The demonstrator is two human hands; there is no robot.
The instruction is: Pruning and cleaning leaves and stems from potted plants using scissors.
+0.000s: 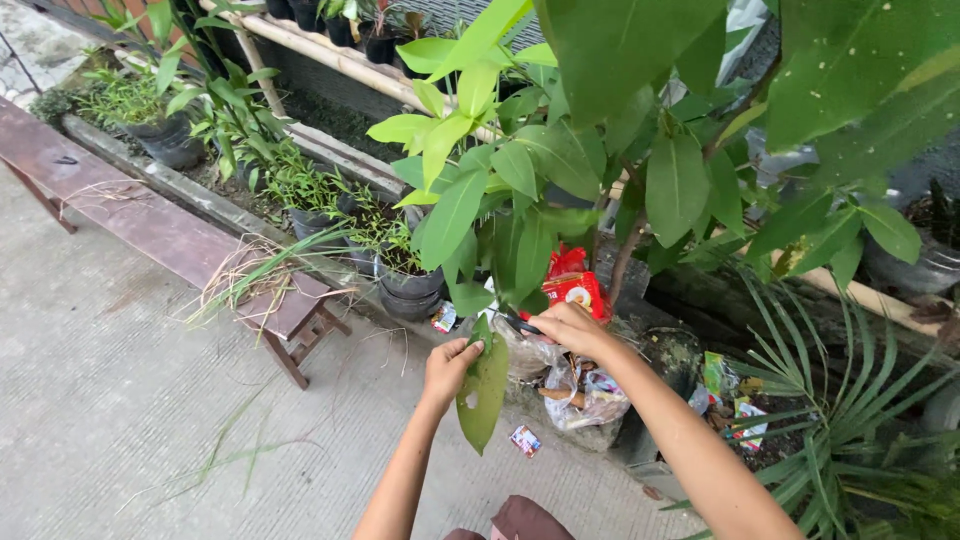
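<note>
Far left: a long, weathered reddish-brown wooden bench stood on the grey concrete floor, with dry grass stalks draped over its near end.
Behind the bench: a row of dark plastic pots with small green plants lined a low concrete kerb.
Left hand: the left hand was closed, thumb and fingers pinching the upper part of a large, drooping green leaf with pale spots and a small hole.
Leaf position: the leaf hung downward from the lower branches of the broad-leaved green shrub, between the two hands, its tip pointing at the floor.
Right hand: the right hand was curled shut around a small dark tool, possibly scissors or pruners, though little of it showed; its tip sat just beside the leaf's stem end.
Behind the hands: a red printed plastic wrapper and crumpled clear plastic bags lay at the shrub's base.
Floor below: a small printed sachet lay near the leaf tip.
Far right: a palm-like plant with thin green fronds spread beside the right forearm.
</note>
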